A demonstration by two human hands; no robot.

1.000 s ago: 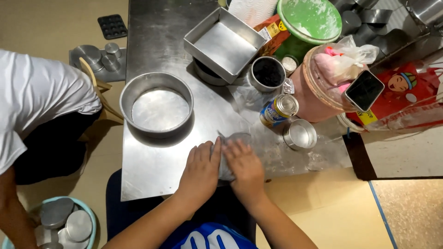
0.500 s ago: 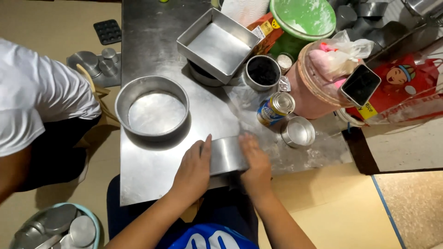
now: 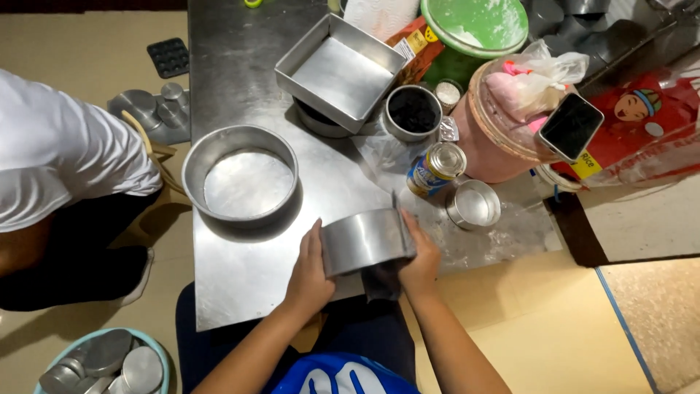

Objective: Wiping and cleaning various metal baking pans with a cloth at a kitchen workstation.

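I clasp the curved metal strip (image 3: pixel 367 240) between my left hand (image 3: pixel 310 273) and right hand (image 3: pixel 421 259), bending it; next, close the seam, with the round pan (image 3: pixel 240 179) at ten o'clock.

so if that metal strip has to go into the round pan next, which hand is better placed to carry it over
Probably the left hand. It grips the left end of the metal strip, on the side where the round pan sits. The right hand holds the far end and would have to cross over.

A baking kitchen: steel worktable (image 3: pixel 240 292), round cake pan (image 3: pixel 240 179), square tin (image 3: pixel 341 73), floury green lid (image 3: pixel 477 25).
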